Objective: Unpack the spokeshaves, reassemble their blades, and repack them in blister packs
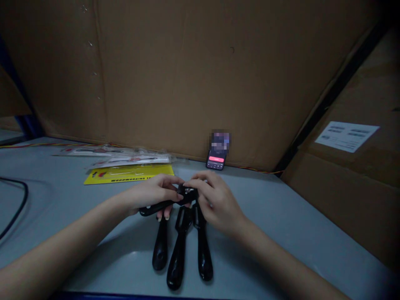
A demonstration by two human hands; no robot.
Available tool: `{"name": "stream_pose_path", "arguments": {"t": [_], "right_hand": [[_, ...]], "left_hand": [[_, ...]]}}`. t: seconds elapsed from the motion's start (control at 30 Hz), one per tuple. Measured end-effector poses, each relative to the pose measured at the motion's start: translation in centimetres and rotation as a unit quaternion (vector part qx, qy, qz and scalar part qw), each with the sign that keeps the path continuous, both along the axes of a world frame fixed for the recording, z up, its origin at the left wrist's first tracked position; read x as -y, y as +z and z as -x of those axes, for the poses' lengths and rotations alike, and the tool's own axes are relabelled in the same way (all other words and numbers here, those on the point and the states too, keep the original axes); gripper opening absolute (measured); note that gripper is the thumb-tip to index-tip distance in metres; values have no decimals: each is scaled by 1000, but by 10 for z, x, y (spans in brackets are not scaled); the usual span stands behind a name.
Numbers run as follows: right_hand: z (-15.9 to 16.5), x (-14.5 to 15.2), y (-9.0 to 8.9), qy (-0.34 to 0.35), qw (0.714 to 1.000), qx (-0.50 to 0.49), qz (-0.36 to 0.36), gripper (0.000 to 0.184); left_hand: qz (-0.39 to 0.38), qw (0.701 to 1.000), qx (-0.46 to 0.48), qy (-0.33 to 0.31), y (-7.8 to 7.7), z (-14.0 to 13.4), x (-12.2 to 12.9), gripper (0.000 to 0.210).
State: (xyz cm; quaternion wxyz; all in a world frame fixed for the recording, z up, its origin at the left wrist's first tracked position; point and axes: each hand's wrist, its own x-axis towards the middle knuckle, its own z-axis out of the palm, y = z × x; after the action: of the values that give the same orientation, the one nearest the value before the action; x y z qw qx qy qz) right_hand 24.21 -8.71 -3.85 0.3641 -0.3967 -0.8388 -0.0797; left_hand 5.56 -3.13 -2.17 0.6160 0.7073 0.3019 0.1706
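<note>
My left hand (162,191) is closed around a black spokeshave (154,207), whose handle with a hole near its end sticks out to the left. The fingertips of my right hand (215,200) pinch the tool's middle, partly hiding it. A small dark part shows between both hands, too unclear to name. Below, several similar black tools lie on the table with their handles toward me: one at the left (160,248), a slotted one in the middle (176,258), and another at the right (204,254). Their far ends are covered by my hands.
On the grey table (109,250), clear plastic packs (134,159) and a yellow card (115,174) lie behind my left hand. A lit phone (216,156) leans against the cardboard wall (175,83). A black cable (23,200) curves at the left. A labelled cardboard box (353,187) stands right.
</note>
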Motion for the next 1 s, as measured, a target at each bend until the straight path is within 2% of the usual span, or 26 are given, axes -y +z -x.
{"name": "stream_pose_path", "arguments": {"t": [0.07, 0.17, 0.3, 0.4, 0.6, 0.7, 0.8, 1.0], "right_hand": [[1, 0, 0, -6, 999, -40, 8, 29], [2, 0, 0, -38, 999, -23, 29, 10], [3, -2, -2, -27, 999, 31, 31, 10], [2, -1, -3, -7, 999, 50, 17, 18], [3, -1, -2, 15, 999, 36, -9, 20], [3, -2, -3, -24, 1000, -2, -19, 19], [2, -3, -3, -64, 997, 43, -6, 11], [4, -2, -6, -48, 992, 120, -17, 18]], "left_hand": [[-2, 1000, 2, -3, 0, 0, 0, 35], [-7, 1000, -10, 2, 0, -1, 0, 38], [-14, 1000, -13, 4, -3, -3, 0, 39], [-16, 1000, -11, 8, -4, -3, -1, 33], [-9, 1000, -23, 5, 0, -4, 2, 30], [-7, 1000, -24, 5, 1, -5, 3, 35], [-2, 1000, -21, 9, 1, -5, 3, 38], [7, 1000, -5, -4, -8, -4, -3, 37]]}}
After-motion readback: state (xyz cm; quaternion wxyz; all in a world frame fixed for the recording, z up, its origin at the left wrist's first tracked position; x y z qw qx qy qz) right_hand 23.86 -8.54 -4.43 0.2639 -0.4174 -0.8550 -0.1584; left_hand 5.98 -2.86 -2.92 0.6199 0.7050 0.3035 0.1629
